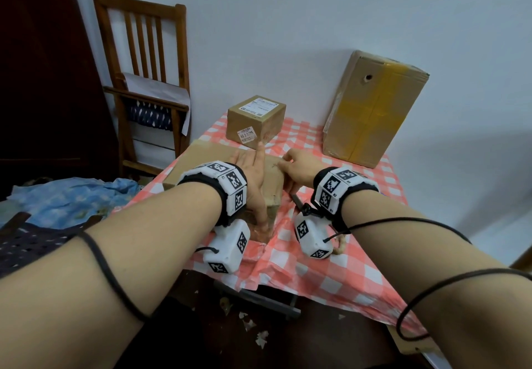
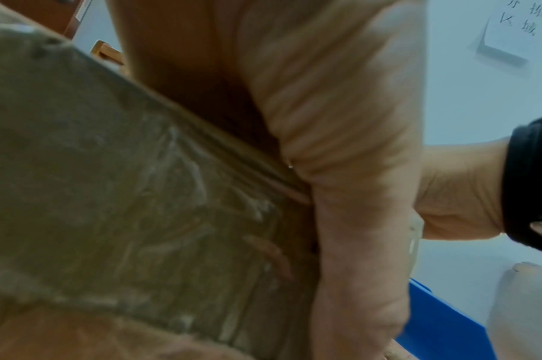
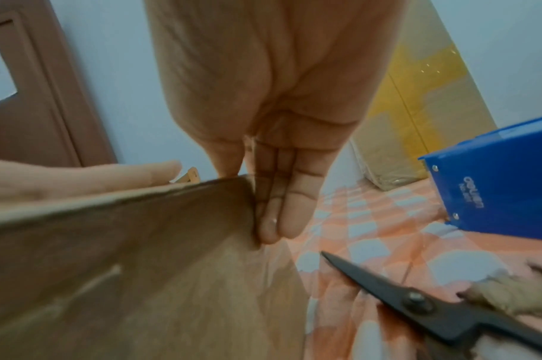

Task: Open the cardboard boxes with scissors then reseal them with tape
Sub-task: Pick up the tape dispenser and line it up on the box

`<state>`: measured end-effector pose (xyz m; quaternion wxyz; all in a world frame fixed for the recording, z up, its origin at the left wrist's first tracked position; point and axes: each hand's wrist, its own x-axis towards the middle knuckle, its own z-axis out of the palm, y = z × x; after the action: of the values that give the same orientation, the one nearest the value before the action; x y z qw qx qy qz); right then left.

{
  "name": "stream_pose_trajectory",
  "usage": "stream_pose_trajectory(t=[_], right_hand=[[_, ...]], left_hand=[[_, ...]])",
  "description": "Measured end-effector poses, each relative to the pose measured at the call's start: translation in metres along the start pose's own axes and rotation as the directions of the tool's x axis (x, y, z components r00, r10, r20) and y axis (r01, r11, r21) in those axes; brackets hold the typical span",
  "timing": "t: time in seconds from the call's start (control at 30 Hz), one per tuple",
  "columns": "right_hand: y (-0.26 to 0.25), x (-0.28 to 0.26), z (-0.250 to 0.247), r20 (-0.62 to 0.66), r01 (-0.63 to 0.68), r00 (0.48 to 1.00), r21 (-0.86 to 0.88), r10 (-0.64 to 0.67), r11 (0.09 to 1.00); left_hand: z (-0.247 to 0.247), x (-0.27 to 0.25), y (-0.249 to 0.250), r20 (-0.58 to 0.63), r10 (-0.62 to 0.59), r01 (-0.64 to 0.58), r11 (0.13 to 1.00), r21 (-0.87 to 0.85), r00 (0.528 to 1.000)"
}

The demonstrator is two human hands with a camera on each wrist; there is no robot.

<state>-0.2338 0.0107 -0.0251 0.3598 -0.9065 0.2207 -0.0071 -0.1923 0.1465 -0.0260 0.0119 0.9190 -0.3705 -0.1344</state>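
Both hands are working the near box (image 1: 218,167) — left hand (image 1: 253,172) pressing flat on top, right hand (image 1: 296,167) pinching its right edge. Scissors (image 3: 417,297) are lying idle on the right, so cutting's probably done here — taping and two far boxes likely waiting.

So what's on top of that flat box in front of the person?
Both hands: the left hand lies flat on the box, and the right hand grips its right edge. What the hands cover, and what is inside the box, cannot be seen.
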Motion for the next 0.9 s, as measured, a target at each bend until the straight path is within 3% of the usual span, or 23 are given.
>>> stream_pose_trajectory(t=[0.17,0.3,0.53,0.67,0.9], right_hand=[[-0.009,0.006,0.007,-0.044,-0.029,0.999,-0.077,0.026,0.997],[-0.006,0.014,0.006,-0.076,0.019,0.997,-0.163,-0.032,0.986],[-0.004,0.016,0.009,-0.105,-0.042,0.994,-0.115,0.03,0.993],[-0.004,0.02,0.009,-0.118,0.013,0.992,-0.189,-0.036,0.982],[0.004,0.02,0.012,-0.123,0.019,0.992,-0.142,-0.037,0.99]], left_hand=[[0.003,0.006,-0.003,-0.029,0.018,-0.018,1.0,-0.001,0.999],[0.006,0.012,-0.005,-0.043,0.034,-0.033,0.999,0.011,0.998],[0.004,0.006,-0.002,-0.034,0.019,-0.019,1.0,-0.003,0.999],[0.007,0.012,-0.005,-0.037,0.023,-0.024,1.0,-0.007,0.999],[0.007,0.014,-0.005,-0.039,0.025,-0.024,1.0,0.019,0.999]])
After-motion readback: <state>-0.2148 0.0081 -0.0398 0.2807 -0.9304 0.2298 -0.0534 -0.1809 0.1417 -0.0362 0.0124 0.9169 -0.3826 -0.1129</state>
